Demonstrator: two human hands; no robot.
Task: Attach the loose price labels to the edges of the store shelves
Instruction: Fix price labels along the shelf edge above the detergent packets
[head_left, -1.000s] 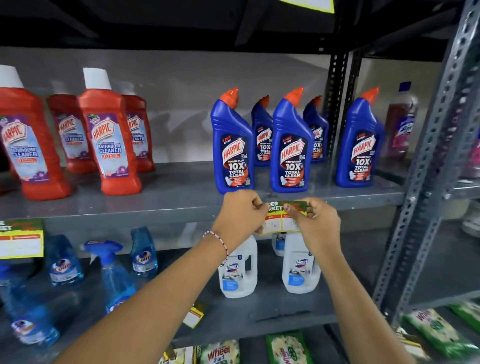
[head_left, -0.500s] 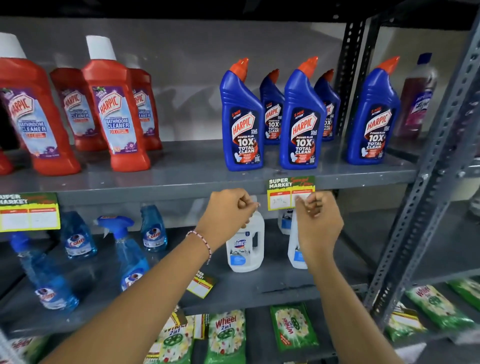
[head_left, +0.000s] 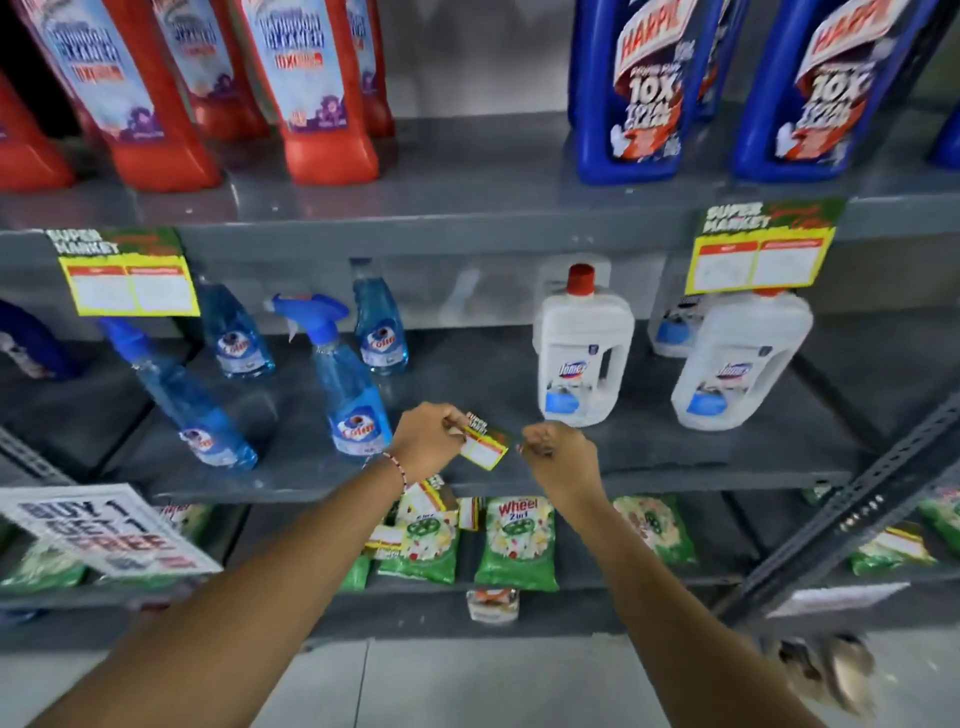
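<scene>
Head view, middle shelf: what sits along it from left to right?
Blue spray bottles → left hand → small price label pinched in its fingers → right hand → white Domex jugs.

spray btls (head_left: 350, 395) left of jugs (head_left: 584, 353), same shelf (head_left: 675, 452).

The premises are a retail shop, household-cleaning section. Grey slotted-steel shelving (head_left: 467, 208) carries repeated stock: red Harpic bathroom-cleaner bottles (head_left: 317, 88), blue Harpic toilet-cleaner bottles (head_left: 631, 88), blue Colin spray bottles (head_left: 348, 384), white Domex jugs (head_left: 582, 348) and green Wheel detergent sachets (head_left: 517, 540). Yellow-and-green "Super Market" price cards (head_left: 763, 249) hang from the shelf edge. A white "Buy 1 Get 1 Free" sign (head_left: 104, 530) fronts a lower shelf.
</scene>
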